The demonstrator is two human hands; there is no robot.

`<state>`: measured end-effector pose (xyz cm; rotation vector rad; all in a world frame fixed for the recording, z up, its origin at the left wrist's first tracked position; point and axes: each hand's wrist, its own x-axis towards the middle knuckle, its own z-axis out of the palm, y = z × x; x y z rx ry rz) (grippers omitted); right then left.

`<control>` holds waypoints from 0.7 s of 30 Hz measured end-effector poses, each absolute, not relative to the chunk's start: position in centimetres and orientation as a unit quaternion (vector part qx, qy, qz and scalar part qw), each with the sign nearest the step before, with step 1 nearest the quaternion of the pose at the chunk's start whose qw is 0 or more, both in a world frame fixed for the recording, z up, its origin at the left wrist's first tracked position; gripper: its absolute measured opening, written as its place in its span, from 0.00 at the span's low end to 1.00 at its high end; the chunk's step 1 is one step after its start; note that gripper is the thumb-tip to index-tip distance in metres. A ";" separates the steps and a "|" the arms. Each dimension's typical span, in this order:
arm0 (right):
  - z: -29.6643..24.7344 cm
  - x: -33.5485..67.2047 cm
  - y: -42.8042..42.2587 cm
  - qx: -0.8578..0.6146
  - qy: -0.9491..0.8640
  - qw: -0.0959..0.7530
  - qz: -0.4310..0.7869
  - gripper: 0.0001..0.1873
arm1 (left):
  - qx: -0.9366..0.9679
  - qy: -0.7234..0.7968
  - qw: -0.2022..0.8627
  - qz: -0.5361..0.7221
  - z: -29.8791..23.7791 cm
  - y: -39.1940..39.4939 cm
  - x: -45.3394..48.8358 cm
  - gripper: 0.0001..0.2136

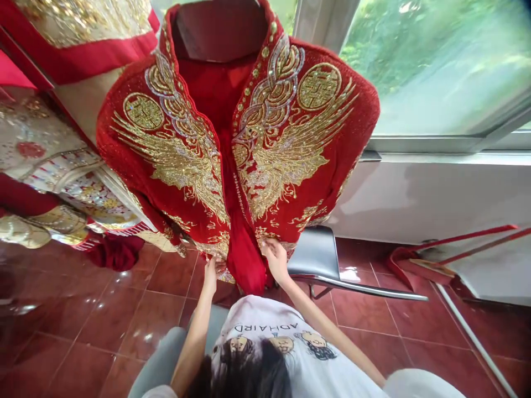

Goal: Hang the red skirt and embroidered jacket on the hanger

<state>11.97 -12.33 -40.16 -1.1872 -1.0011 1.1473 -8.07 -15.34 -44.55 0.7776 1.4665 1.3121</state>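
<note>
A red jacket (257, 138) with heavy gold and silver embroidery hangs on a dress form in front of me, open down the middle. My left hand (212, 272) grips the bottom hem of its left front panel, fingers closed on the cloth. My right hand (274, 258) pinches the bottom hem of the right front panel. A plain red inner layer (244, 254) hangs between the two hands.
More embroidered red, white and gold garments (53, 166) hang at the left. A grey chair seat (319, 257) stands behind the jacket. A window (440, 66) and white wall fill the right. A red dustpan and broom (418, 265) lie on the red tile floor (103, 320).
</note>
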 end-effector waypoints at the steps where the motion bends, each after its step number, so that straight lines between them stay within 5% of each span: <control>1: -42.3 12.7 -13.2 -0.531 -0.378 0.576 0.493 0.14 | 0.276 0.610 0.509 0.540 -46.0 -16.3 -8.6 0.23; 8: -47.6 17.5 -13.3 -0.538 -0.159 0.568 0.602 0.30 | 0.096 0.540 0.573 0.609 -48.8 -17.6 -9.5 0.21; 14: -44.9 15.8 -15.2 -0.415 -0.131 0.527 0.731 0.28 | 0.061 0.503 0.588 0.630 -47.7 -17.5 -6.5 0.07; 21: -43.6 13.8 -18.4 -0.359 -0.145 0.450 0.805 0.26 | 0.084 0.482 0.611 0.622 -44.7 -18.6 -2.7 0.11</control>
